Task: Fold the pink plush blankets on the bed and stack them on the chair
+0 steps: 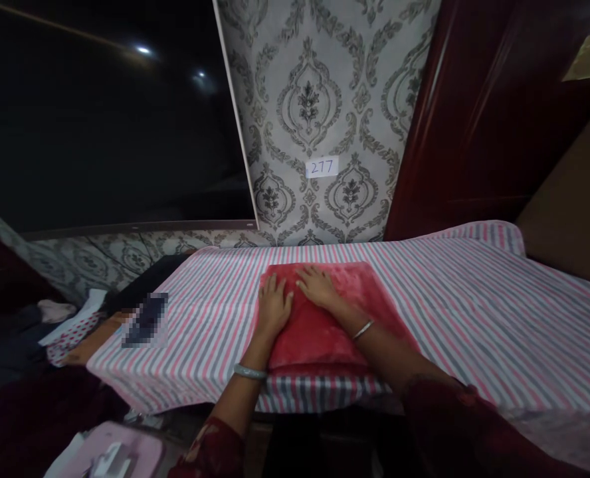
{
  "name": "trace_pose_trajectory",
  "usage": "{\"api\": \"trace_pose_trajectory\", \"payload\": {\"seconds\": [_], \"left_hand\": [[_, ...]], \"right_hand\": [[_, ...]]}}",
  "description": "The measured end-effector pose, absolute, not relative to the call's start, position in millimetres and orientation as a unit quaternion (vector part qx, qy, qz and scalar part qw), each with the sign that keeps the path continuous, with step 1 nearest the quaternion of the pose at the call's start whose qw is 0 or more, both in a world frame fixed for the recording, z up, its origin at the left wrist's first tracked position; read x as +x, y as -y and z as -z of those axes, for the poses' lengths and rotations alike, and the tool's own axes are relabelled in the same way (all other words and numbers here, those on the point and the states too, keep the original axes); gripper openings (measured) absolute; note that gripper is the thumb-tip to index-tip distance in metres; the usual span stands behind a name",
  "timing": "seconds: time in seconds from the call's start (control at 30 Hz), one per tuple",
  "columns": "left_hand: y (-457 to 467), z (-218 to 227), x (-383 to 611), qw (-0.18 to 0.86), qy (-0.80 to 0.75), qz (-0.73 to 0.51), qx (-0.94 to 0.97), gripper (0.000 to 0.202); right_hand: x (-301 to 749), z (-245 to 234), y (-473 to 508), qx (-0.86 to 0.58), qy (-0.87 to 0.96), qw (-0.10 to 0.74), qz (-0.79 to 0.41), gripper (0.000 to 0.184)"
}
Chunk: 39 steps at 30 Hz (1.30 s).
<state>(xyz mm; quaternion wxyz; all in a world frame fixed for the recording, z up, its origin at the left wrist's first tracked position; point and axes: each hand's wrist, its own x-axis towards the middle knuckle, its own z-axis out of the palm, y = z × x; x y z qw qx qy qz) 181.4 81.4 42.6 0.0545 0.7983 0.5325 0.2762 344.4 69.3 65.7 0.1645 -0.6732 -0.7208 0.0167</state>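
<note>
A folded red plush cloth lies on the striped tablecloth, its near edge close to the table's front. My left hand rests flat on the cloth's left side, fingers stretched toward the far edge. Further to the right, my right hand lies palm down near the far edge, its fingers spread and pointing left. Both palms touch the cloth, and neither hand grips it. What the cloth is exactly, a towel or a blanket, I cannot tell.
A large dark television hangs behind on the left. A blurred-out patch covers something at the table's left. Clothes are heaped beyond it. A pink stool stands low at front left. A dark red door rises at right.
</note>
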Motion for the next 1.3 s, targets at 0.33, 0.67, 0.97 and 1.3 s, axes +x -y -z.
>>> {"api": "trace_pose_trajectory", "payload": {"seconds": [0.33,0.67,0.97,1.3], "left_hand": [[-102,-53,134,0.203,-0.596,-0.323,0.706,0.029],[-49,-48,161,0.079,-0.554,-0.166,0.812,0.045],[-114,-45,121,0.22,-0.594,-0.337,0.697,0.032],[-154,-30,135,0.366,-0.582,-0.38,0.619,0.028]], "right_hand": [[346,-26,-66,-0.654,0.73,0.197,0.014,0.049],[344,-25,-65,-0.659,0.727,0.193,0.02,0.049],[345,-20,-69,-0.657,0.728,0.195,0.016,0.049],[345,-21,-69,-0.652,0.731,0.199,0.018,0.049]]}}
